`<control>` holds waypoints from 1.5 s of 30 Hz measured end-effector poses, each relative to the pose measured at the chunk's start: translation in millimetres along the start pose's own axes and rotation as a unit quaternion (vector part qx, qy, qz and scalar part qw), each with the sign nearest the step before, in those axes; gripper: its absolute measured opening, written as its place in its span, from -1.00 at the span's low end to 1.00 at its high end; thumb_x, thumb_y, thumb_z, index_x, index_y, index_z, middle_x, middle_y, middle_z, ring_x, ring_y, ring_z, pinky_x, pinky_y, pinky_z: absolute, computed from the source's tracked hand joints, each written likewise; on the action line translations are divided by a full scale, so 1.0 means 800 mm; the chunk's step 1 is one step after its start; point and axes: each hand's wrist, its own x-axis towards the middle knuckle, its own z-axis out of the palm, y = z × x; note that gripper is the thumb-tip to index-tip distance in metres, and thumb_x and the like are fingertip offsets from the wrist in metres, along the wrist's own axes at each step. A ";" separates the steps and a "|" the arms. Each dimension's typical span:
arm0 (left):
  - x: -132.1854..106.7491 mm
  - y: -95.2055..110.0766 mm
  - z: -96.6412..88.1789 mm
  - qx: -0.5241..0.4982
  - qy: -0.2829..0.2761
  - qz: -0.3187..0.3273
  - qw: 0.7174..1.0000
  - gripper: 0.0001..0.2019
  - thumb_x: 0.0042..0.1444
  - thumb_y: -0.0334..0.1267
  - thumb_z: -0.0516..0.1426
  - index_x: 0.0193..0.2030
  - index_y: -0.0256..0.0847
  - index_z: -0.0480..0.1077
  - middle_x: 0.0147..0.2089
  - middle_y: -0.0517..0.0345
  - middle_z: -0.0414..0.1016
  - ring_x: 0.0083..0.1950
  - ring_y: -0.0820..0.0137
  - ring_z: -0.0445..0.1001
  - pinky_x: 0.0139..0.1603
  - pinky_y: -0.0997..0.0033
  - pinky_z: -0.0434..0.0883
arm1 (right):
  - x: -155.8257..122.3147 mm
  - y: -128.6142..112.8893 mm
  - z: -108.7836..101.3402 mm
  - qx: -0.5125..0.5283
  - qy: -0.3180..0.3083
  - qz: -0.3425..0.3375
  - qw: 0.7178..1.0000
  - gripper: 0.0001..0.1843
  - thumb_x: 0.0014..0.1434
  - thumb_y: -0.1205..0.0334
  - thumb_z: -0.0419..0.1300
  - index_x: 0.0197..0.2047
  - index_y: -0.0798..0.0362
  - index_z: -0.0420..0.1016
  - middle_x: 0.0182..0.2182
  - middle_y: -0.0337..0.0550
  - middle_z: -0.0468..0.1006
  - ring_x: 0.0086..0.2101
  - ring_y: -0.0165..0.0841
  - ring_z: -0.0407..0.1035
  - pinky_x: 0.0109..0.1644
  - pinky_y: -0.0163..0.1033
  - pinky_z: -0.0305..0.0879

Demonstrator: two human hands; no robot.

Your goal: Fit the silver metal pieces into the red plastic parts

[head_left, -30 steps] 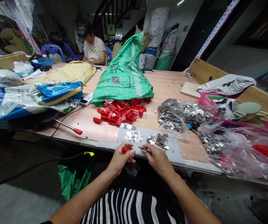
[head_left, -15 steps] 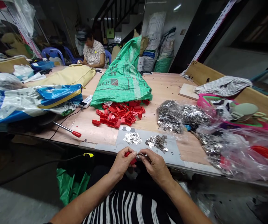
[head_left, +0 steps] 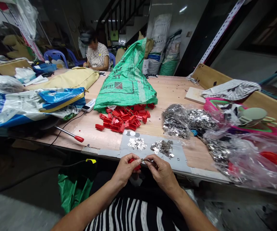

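Observation:
My left hand (head_left: pixel 125 169) is closed around a small red plastic part (head_left: pixel 134 163) just below the table's front edge. My right hand (head_left: pixel 161 172) pinches a small metal piece (head_left: pixel 144 159) and holds its tip against the red part. Both hands are close together over my lap. On a grey sheet (head_left: pixel 177 157) right in front lie two small heaps of metal pieces (head_left: pixel 162 147). Behind them is a pile of red plastic parts (head_left: pixel 125 117) spilling from a green woven sack (head_left: pixel 127 80).
Clear bags of metal pieces (head_left: pixel 184 120) lie at the right, by a pink basket (head_left: pixel 213 104). A red-handled screwdriver (head_left: pixel 69 133) and blue-white sacks (head_left: pixel 32 102) lie at the left. A green bag (head_left: pixel 73 189) hangs under the table. Another person (head_left: pixel 95 54) sits at the far end.
My right hand has moved left from the grey sheet with a metal piece and now meets the red part in my left hand. Both hands dropped slightly toward my lap.

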 end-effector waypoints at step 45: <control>-0.012 -0.003 -0.021 -0.174 -0.144 0.030 0.974 -0.50 0.16 -0.22 0.14 0.24 -0.09 0.18 -0.23 0.13 0.42 -0.33 0.41 0.49 -0.16 0.26 0.41 | 0.008 -0.030 -0.020 0.003 0.034 -0.085 0.996 -0.89 0.26 0.34 0.09 -0.21 -0.02 0.42 -0.34 -0.19 0.54 -0.33 -0.35 0.44 -0.26 -0.31 0.31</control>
